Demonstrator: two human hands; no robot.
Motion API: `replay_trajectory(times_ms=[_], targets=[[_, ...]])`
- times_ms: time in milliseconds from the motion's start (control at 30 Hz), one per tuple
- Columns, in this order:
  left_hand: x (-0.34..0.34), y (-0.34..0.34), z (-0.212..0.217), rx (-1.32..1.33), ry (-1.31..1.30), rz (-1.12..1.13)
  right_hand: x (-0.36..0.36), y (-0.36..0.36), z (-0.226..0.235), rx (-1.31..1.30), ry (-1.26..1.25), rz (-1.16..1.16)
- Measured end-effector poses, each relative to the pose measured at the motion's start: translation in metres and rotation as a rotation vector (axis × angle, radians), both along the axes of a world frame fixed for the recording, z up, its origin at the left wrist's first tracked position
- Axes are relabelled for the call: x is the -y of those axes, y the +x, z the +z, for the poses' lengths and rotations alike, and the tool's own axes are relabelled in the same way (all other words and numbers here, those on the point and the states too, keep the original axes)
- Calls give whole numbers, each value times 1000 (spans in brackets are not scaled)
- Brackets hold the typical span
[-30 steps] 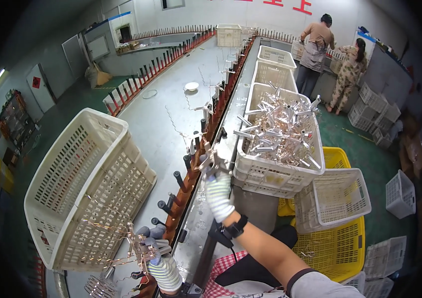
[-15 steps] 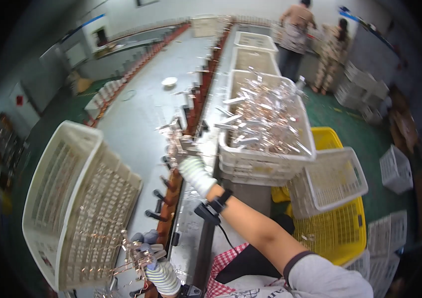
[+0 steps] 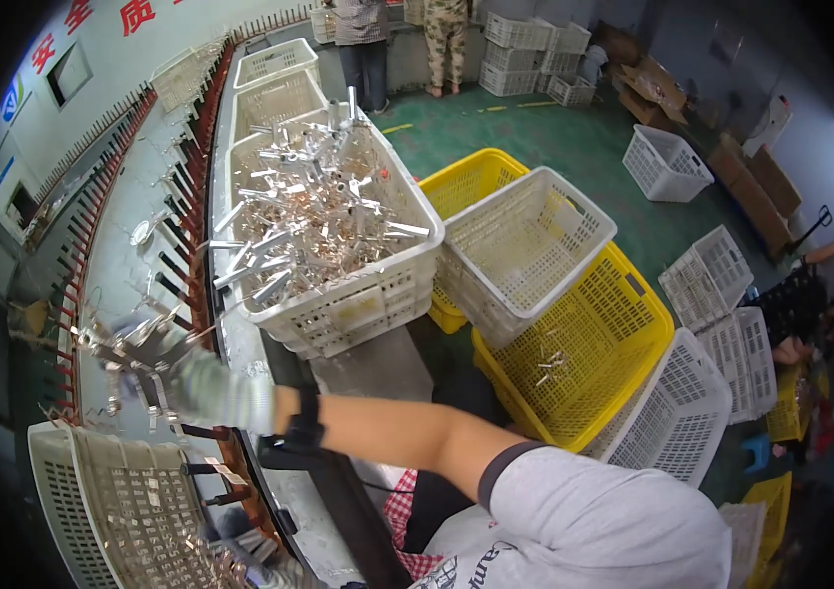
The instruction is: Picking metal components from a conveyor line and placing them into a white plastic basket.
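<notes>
My right hand (image 3: 186, 375), in a grey and white striped glove, is closed on a bunch of thin bent metal parts (image 3: 132, 344), silver and copper-coloured. It reaches left across the belt, above a white plastic basket (image 3: 147, 481). My left hand (image 3: 265, 567), in a similar glove, is low at the frame's bottom beside that basket. Its fingers look closed around bent metal pieces, partly cut off by the frame edge. Copper-coloured bits show against the basket's side next to it. A large white crate (image 3: 353, 309) heaped with silver and copper metal parts stands beyond my right forearm.
Black pegs (image 3: 174, 287) line a red-brown rail along the grey belt. A white dish (image 3: 142, 233) rests on the belt. Yellow baskets (image 3: 584, 373) and a tilted white crate (image 3: 535, 236) stand at right. Two people (image 3: 363, 49) stand at the far end.
The view has swung to the right. My right hand has moved from beside the pegs over to the white basket, with metal parts in it. The left hand is now lower in the frame.
</notes>
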State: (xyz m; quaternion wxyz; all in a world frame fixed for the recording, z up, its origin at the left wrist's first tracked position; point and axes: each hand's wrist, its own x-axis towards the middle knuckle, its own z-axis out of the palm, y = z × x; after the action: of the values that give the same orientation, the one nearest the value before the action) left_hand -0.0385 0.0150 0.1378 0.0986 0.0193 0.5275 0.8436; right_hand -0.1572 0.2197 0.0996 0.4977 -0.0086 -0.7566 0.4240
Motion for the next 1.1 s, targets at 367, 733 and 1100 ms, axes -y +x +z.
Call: replay_trajectory(times_ms=[367, 733, 1100], targets=[[-153, 71, -122, -1363, -54, -1244, 22, 418, -153, -118, -1411, -707], [-176, 166, -149, -425, -250, -1713, 45, 655, -312, 79, -2006, -812], [-37, -41, -101, -606, -483, -67, -30, 521, -274, 109, -1503, -654]])
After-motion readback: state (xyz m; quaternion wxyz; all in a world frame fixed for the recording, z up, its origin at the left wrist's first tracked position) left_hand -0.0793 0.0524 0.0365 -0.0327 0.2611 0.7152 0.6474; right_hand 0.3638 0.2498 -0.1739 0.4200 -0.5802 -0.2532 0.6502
